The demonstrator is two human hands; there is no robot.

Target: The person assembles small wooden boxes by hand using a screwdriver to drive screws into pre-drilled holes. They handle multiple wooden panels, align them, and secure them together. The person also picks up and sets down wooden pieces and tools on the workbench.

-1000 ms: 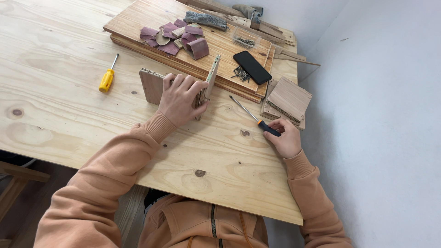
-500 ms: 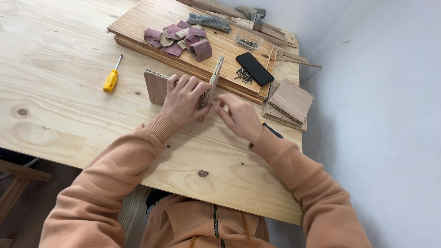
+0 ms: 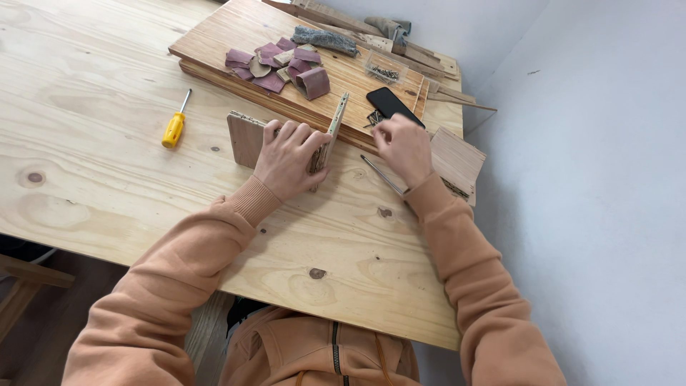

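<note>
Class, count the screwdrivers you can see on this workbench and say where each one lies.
2: a yellow-handled screwdriver lies left of the left hand; a second screwdriver lies under the right hand, handle hidden. Others may be hidden.

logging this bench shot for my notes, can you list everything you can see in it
table: one, pale pine, fills the view
board: one large, light brown, far side of the table
sandpaper scraps: a heap, reddish brown, on the board
grey pad: one, grey, on the board behind the scraps
clear box: one small, holding small metal pieces, on the board
phone: one, black, at the board's right end
yellow screwdriver: one, yellow handle, on the table left of the hands
wood panels: thin, standing joined, under the left hand
screwdriver: one, on the table beside the right wrist
left hand: gripping the panels
right hand: by the phone, grip unclear
</note>
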